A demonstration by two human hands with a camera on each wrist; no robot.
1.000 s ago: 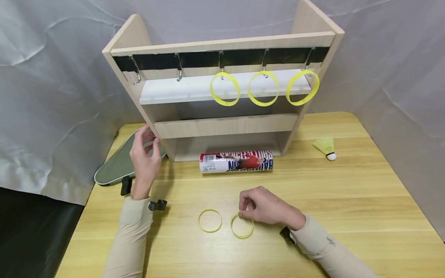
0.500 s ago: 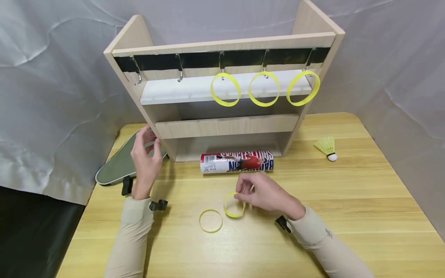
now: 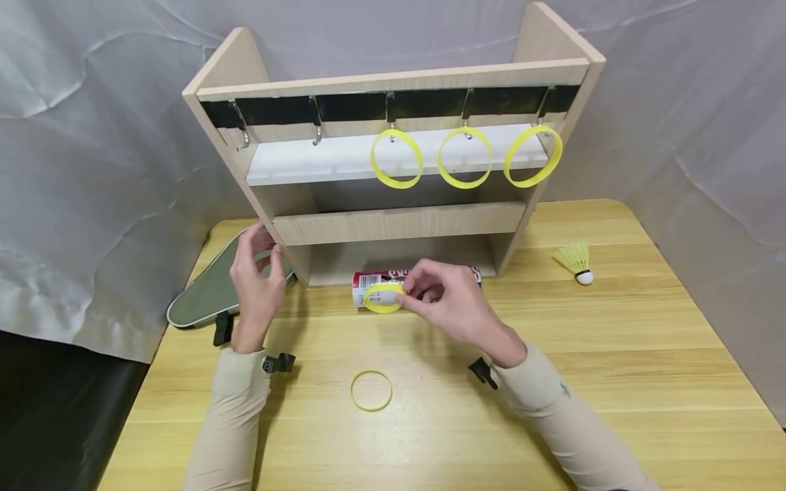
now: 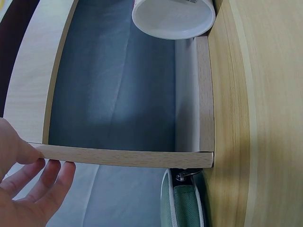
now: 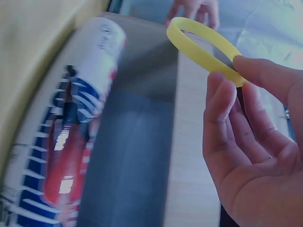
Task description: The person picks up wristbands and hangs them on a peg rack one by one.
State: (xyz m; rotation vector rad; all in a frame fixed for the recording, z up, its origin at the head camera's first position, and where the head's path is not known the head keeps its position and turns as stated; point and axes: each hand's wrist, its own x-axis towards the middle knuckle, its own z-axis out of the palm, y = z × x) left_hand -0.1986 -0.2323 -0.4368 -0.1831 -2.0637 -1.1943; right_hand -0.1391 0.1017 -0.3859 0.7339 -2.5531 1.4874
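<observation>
My right hand (image 3: 457, 303) pinches a yellow wristband (image 3: 382, 300) between thumb and fingertips. It holds the band in the air in front of the printed shuttlecock tube (image 3: 368, 281), partly hiding the tube. In the right wrist view the same band (image 5: 199, 47) tilts away from the thumb. My left hand (image 3: 258, 273) grips the left side panel (image 4: 123, 156) of the wooden shelf, thumb at its front edge and fingers on the outer side. A second wristband (image 3: 371, 408) lies flat on the table. Three more wristbands, including the middle-hook one (image 3: 419, 164), hang from the shelf's hooks.
Two hooks at the left, one being the far-left hook (image 3: 244, 136), carry nothing. A green racket case (image 3: 205, 293) lies left of the shelf. A yellow shuttlecock (image 3: 576, 260) lies on the wooden table (image 3: 645, 341) at the right. Grey cloth (image 3: 110, 170) surrounds the table.
My right hand has lifted one wristband off the table and carried it forward and slightly left, up to the tube. The left hand stays at the shelf's side panel.
</observation>
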